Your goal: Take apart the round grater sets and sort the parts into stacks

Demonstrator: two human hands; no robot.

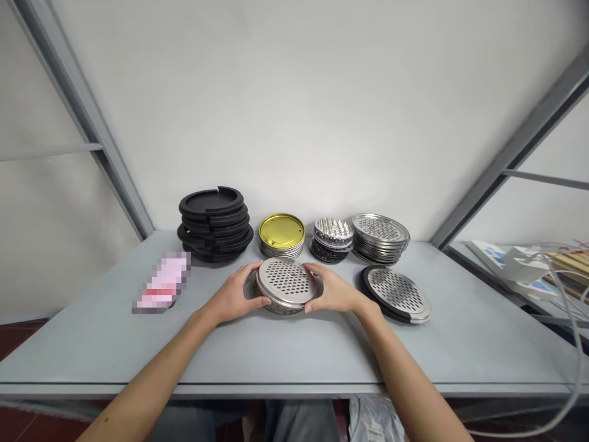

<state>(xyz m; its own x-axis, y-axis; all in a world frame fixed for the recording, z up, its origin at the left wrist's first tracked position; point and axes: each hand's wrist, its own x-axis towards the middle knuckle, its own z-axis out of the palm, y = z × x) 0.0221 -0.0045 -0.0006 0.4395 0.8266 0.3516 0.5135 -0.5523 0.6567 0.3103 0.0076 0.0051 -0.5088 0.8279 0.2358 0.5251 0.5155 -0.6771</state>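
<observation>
A short stack of round metal grater plates (286,281) lies near the middle of the table, its top plate perforated with slots. My left hand (235,296) is closed around its left side, thumb at the front and fingers behind. From the right, my right hand (335,291) grips the same stack in a mirrored hold. Just beyond it stand a pile of round pieces topped by a gold dish (282,231) and a pile topped by a spiked grater disc (334,229). Right of my right hand lies a slotted plate (399,293) with a black rim around part of it.
Several black round holders (211,205) are piled at the back left. Another stack of slotted metal plates (380,232) stands at the back right. A pixelated pink object (162,282) lies on the left. Beyond the right edge are boxes and a white cable (576,350).
</observation>
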